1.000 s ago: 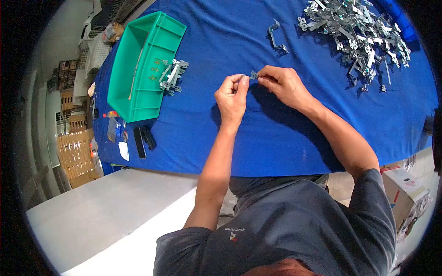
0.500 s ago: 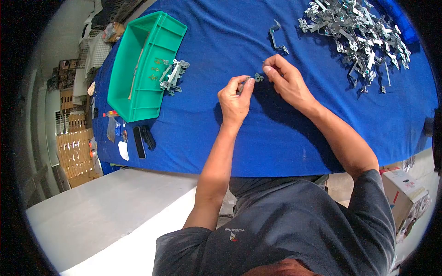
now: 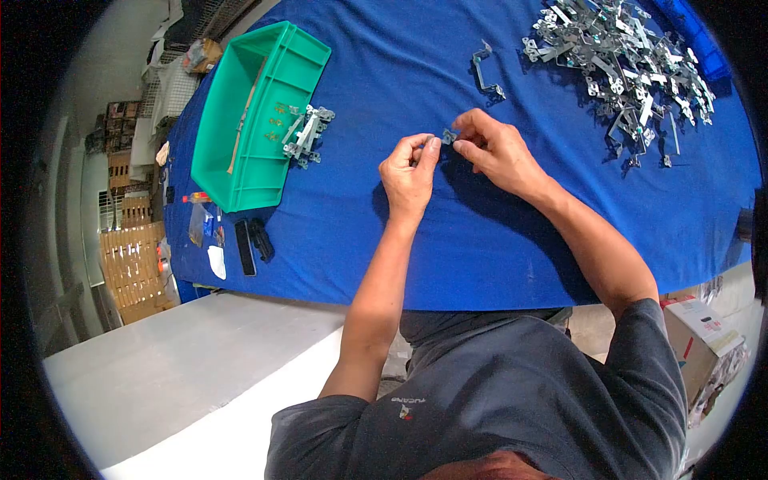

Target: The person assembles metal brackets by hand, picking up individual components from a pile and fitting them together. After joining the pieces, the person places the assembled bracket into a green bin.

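My left hand is closed, thumb and forefinger pinching a small metal bracket. Most of that bracket is hidden by the fingers; its grey, holed end sticks out to the right. At this end my right hand has its forefinger above and thumb below, the tips curled right around it. Beyond the hands, a single bent bracket lies on the blue cloth. Over to the left, a small stack of brackets rests against the side of a green plastic bin.
A large heap of metal brackets covers the back right, beside a blue bin. Several small brass-coloured pieces show at the green bin's side. A phone lies near the front left edge. A cardboard box stands right of the table.
My right hand has come down and slightly left, its fingertips moving from above the bracket to its protruding end. The left hand keeps its pinch almost in place.
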The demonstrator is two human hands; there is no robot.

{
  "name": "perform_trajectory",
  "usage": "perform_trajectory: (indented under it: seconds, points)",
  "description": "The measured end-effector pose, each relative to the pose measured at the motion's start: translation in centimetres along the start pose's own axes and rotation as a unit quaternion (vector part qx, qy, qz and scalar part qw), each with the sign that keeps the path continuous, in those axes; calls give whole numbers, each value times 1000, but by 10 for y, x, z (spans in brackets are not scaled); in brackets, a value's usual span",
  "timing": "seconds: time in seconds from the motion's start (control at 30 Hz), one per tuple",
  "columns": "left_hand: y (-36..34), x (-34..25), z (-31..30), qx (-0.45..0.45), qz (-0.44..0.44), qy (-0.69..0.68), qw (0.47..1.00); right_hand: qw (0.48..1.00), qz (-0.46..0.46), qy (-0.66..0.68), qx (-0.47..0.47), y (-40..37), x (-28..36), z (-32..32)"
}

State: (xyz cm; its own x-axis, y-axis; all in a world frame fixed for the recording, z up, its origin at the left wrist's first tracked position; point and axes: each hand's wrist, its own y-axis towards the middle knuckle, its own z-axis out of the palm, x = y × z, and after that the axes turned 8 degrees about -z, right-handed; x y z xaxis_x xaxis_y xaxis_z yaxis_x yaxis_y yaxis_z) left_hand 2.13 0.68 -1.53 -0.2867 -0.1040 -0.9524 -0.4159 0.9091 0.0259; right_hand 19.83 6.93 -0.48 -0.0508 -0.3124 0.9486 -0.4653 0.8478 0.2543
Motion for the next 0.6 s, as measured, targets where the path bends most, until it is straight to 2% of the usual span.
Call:
perform_trajectory:
  seconds: [0.07,0.17,0.27,0.33,0.37,0.43,0.5,0.6]
  points:
    - [0,0,0,6,24,25,999,998,34,42,13,2,6,-3]
    - [0,-1,-1,15,64,71,995,997,-75,-33,7,0,-14,2]
    - [-1,-7,0,18,70,85,994,995,-91,-46,-18,0,-3,-1]
    - [-2,-10,1,17,97,103,990,998,-44,15,-44,2,-1,-2]
    - [-1,-9,0,12,58,63,996,997,-21,45,-57,2,-1,-2]
    - [0,-6,-1,2,-20,-17,1000,999,-10,13,-29,3,-1,-2]
    - [1,-5,-2,3,-25,-53,998,999,-6,-31,28,1,-3,-2]
    - [-1,-9,-1,8,-33,-57,998,995,-59,-79,25,-1,-5,1]
